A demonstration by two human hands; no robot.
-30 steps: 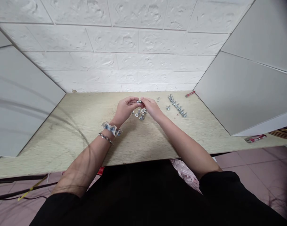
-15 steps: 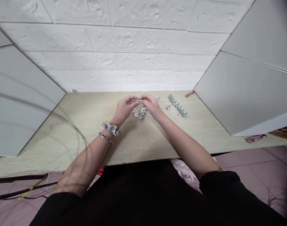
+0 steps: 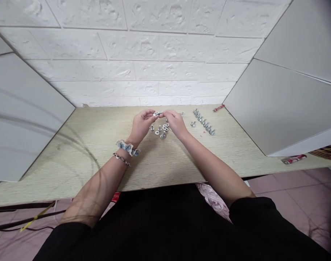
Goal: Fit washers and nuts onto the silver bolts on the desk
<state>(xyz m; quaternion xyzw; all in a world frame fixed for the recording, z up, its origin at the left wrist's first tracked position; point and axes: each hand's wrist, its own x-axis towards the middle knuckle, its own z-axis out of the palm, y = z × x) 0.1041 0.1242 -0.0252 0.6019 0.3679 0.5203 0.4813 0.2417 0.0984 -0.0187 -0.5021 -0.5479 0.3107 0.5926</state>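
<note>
A small silver bolt [image 3: 157, 114] is held between my two hands, above the far half of the table. My left hand [image 3: 142, 123], with a scrunchie and a chain bracelet at its wrist, pinches one end. The closed fingertips of my right hand [image 3: 177, 123] meet the other end; any small part between them is too tiny to make out. Below the hands lie loose washers [image 3: 157, 133], upright bolts [image 3: 160, 128] and a bolt with a washer on it [image 3: 163, 135]. My right hand partly hides some of these pieces.
Several bolts with washers [image 3: 204, 122] stand in a slanting row on the right, one more [image 3: 193, 124] beside it. A red battery [image 3: 218, 108] lies at the back right, another [image 3: 295, 159] near the front edge. A white brick wall [image 3: 146, 69] and side panels bound the table.
The bolt in my fingers has risen slightly and turned, so that its shaft now shows more clearly between the hands. Both hands have shifted a little; the pieces on the table stay put.
</note>
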